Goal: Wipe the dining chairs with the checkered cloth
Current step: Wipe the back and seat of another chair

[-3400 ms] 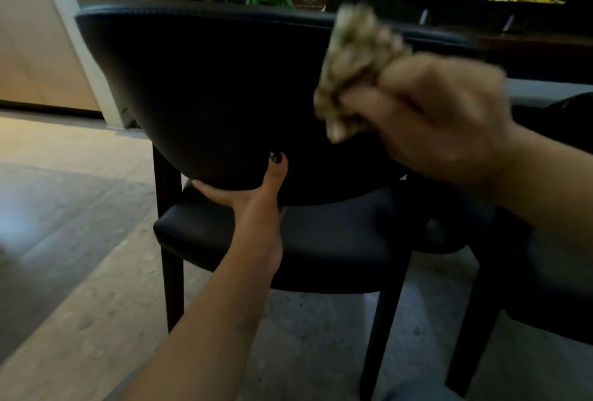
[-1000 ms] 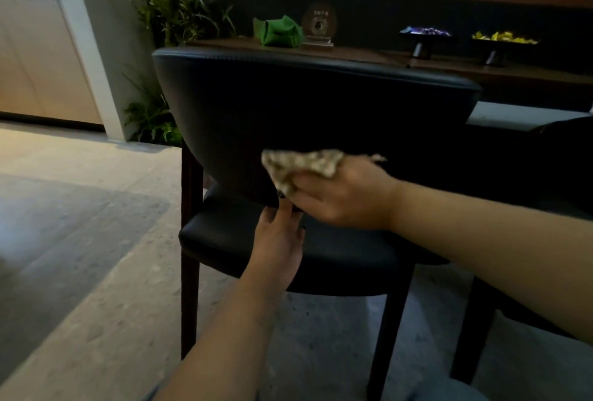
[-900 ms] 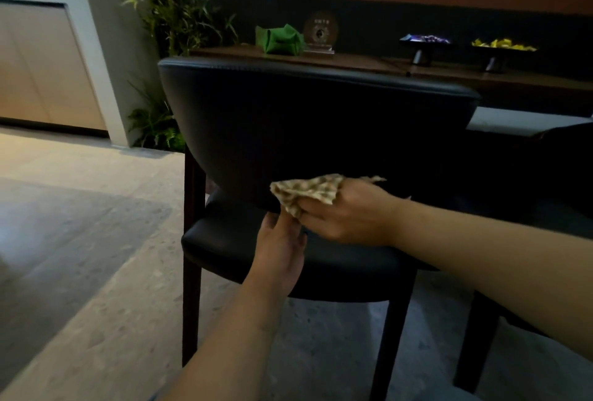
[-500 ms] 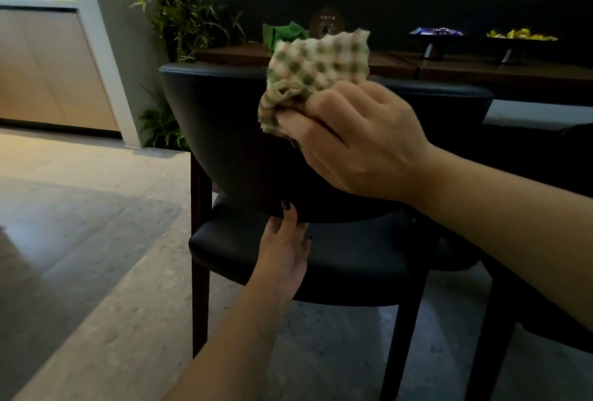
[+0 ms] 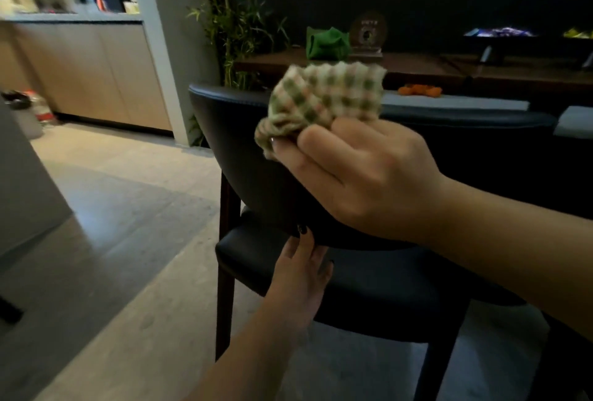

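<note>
A black leather dining chair [image 5: 244, 156] with a curved backrest and dark wooden legs stands in front of me, its back turned my way. My right hand [image 5: 362, 176] grips the bunched green-and-cream checkered cloth [image 5: 327, 95] against the upper part of the backrest. My left hand [image 5: 301, 275] holds the bottom edge of the backrest from below, with the thumb up on the leather; its fingers are hidden behind the backrest.
A grey-topped dining table [image 5: 455, 102] with an orange object lies beyond the chair. Behind it a wooden sideboard [image 5: 417, 63] carries a green pouch [image 5: 325, 42], a round plaque and dishes. A plant [image 5: 234, 34] and wooden cabinets [image 5: 93, 70] stand at left. Open floor [image 5: 112, 224] stretches left.
My right hand lifted the cloth from the bottom edge of the backrest up to its top. My left hand kept its hold below. The view shifted right and closer.
</note>
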Demonstrator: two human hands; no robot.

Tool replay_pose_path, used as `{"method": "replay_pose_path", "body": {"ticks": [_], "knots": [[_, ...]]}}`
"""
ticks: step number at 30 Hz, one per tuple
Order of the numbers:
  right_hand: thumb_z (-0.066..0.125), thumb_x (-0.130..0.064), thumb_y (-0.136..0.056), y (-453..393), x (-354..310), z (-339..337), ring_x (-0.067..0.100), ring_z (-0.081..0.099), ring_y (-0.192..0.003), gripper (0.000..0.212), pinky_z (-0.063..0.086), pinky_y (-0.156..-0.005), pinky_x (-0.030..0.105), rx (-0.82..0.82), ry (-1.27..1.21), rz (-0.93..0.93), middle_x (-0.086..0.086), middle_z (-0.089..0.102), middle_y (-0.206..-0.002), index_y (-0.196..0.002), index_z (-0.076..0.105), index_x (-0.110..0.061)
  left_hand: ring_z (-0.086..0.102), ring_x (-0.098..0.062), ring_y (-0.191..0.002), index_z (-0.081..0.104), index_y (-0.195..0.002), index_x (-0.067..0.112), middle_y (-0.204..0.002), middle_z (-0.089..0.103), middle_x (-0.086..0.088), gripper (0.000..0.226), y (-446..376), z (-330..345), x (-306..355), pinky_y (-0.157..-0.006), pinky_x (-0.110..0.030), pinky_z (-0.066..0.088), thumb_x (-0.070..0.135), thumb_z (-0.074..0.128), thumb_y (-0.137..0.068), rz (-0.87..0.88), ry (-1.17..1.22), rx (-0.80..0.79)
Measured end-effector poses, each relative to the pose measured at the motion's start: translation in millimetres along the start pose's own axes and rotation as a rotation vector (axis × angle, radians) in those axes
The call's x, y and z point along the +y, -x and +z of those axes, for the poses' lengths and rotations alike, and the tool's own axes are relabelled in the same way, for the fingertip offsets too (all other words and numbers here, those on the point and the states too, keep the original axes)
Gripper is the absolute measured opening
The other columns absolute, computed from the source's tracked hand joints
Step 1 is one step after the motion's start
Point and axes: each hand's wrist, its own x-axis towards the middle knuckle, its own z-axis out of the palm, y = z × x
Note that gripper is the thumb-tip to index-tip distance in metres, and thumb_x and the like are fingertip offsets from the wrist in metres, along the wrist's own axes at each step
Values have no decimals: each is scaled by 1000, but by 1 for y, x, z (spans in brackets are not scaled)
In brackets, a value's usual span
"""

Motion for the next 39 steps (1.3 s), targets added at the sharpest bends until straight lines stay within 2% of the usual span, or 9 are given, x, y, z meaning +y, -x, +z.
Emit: {"method": "replay_pose_path", "body": {"ticks": [4,8,17,22,25,27,31,36,39], "knots": [[57,-14,-96,-3,0,5,16,50,-51,20,39,-41,30,-29,15,-28,0,66,-74,-90,76,-12,67,-14,-101,59,-115,18,-105,74,3,37,-6,-11,9,-96,-41,44,35,60,-81,-11,-104,-42],[59,-15,-95,-7,-14,15,18,53,-51,18,42,-40,31,-26,76,-7,1,67,-73,-91,76,-12,67,-20,-106,56,-119,16,-116,71,-4,47,-18,-36,22,-92,-40,50,42,57,-80,-5,-223,-111],[64,-24,-91,2,-69,55,17,59,-57,16,44,-44,29,-270,139,-91,-3,69,-82,-98,75,-15,61,-19,-118,57,-131,22,-131,62,-4,55,-67,-72,78,-86,-34,54,56,32,-97,-83,42,-357],[50,-15,-97,29,-77,55,23,68,-100,27,57,-80,32,-601,-179,-186,9,71,-111,-104,73,-3,55,-22,-125,47,-140,28,-137,58,-2,62,-80,-83,85,-100,-43,43,60,39,-88,-146,-44,-524],[58,-12,-92,17,-77,47,23,67,-70,17,55,-57,32,-690,-66,-239,5,71,-89,-98,73,-6,59,-19,-121,47,-139,31,-133,61,2,61,-84,-85,89,-97,-44,42,60,43,-86,-139,-88,-583],[60,-11,-92,-3,-74,39,22,61,-60,15,50,-49,32,-688,-7,-191,6,68,-82,-98,73,-7,61,-14,-118,44,-141,33,-132,62,7,64,-86,-86,89,-92,-41,42,62,43,-84,-150,-110,-599],[66,-12,-89,-42,-66,17,25,60,-61,9,52,-51,36,-618,106,-2,12,67,-81,-96,68,-6,62,-8,-114,42,-141,32,-130,63,10,63,-87,-87,87,-88,-36,40,59,41,-84,-162,-105,-613],[61,-26,-93,-47,-66,-10,31,62,-77,31,50,-67,37,-421,410,561,19,66,-94,-98,69,3,62,-10,-116,39,-143,29,-132,61,8,61,-91,-90,88,-97,-37,41,56,42,-89,-155,-120,-601],[54,-20,-93,-44,-69,8,25,54,-79,23,43,-65,32,-359,478,464,20,64,-91,-105,55,0,65,-10,-110,45,-139,30,-127,65,8,61,-94,-89,85,-95,-37,42,55,48,-84,-180,-88,-565]]}}
